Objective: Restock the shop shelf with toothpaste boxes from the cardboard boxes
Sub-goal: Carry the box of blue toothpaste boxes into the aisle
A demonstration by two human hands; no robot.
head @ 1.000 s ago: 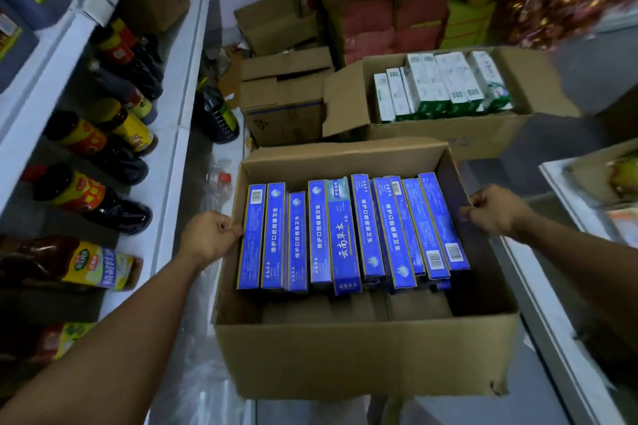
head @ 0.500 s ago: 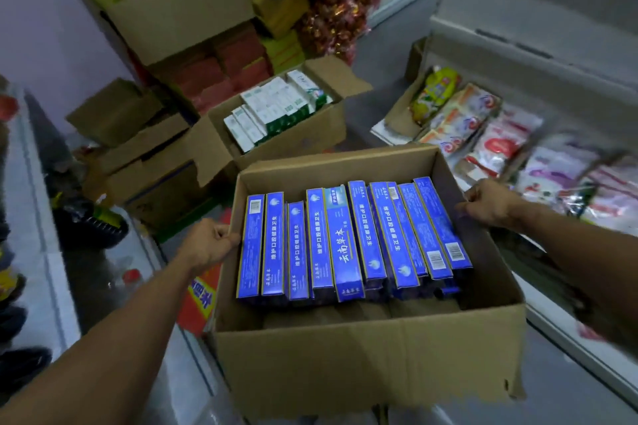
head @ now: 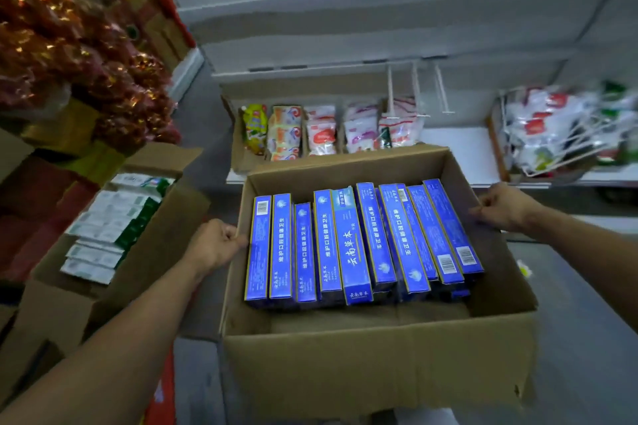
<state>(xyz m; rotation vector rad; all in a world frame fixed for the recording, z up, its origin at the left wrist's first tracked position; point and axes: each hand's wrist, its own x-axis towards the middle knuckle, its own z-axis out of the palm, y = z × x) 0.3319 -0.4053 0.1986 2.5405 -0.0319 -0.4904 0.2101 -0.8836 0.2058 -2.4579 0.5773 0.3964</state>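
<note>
Two hands share one load: the open cardboard box (head: 376, 366) sits at the centre of view, in front of the shelf (head: 455, 145) at 12 o'clock, where snack packets (head: 321, 129) already stand. My left hand (head: 214, 245) is at the box's 9 o'clock, its fingers (head: 229, 235) curled over the rim of the left wall and gripping the cardboard. My right hand (head: 500, 205) is at about 2 o'clock, fingers curled and pinching the top edge of the right wall. Roughly a dozen blue toothpaste boxes (head: 348, 245) stand on edge in a row inside, crowded toward the far wall and between my hands. The end cartons lie just beside the fingers on either side, with only the box wall between them, and no carton is itself in my grip. As I judge it, each carton is light, stiff along its length and smooth-faced, so it crushes easily if squeezed across the broad sides. I would take one by its long narrow edges near the middle. The full box is moderately heavy and its walls flex — a low grip under the base would be surer than the rims. A second cardboard box (head: 155, 245) of white-and-green cartons sits at 9 o'clock.
</note>
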